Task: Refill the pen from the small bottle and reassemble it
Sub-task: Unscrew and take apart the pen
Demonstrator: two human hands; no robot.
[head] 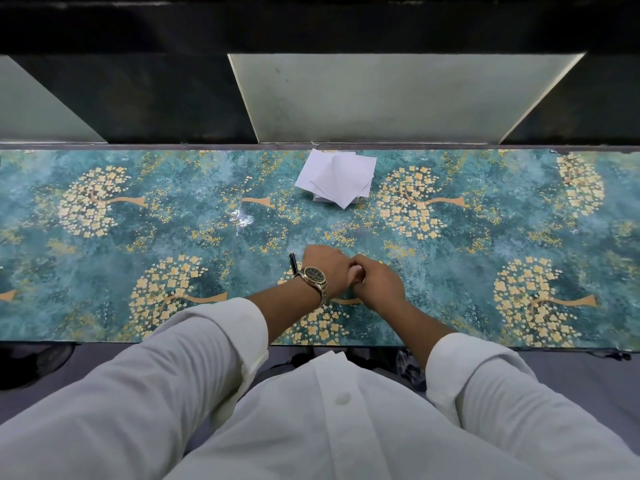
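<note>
Both of our hands meet just above the near middle of the table. Our left hand (327,268), with the wristwatch (313,276) on its wrist, is turned knuckles-up with its fingers curled under, so whatever it holds is hidden from us. Our right hand (375,280) closes in against it from the right, fingers curled around something pale (357,271) that shows only as a sliver between the two hands. We judge this to be the small bottle or its cap, but we cannot tell which. Working with the hands pressed together like this probably steadies a twisting or filling motion and keeps any drips close over the table.

A slim black pen part (293,263) lies on the table just to the left of our left wrist, pointing away from us, partly covered by the wrist. It looks set aside within easy reach, likely so it can be picked up again for reassembly. Whether it is the cap, the barrel or the whole pen we cannot say.

Further out, near the far edge, a loose pile of white paper squares (336,178) sits well apart from the hands, perhaps kept for wiping ink.

The table (485,244) is long and narrow, covered in a glossy teal sheet printed with golden blossom trees. Beyond it stand dark panels and a pale slanted divider (381,95). Below the near edge, a grey floor shows beside our white sleeves (194,344).
</note>
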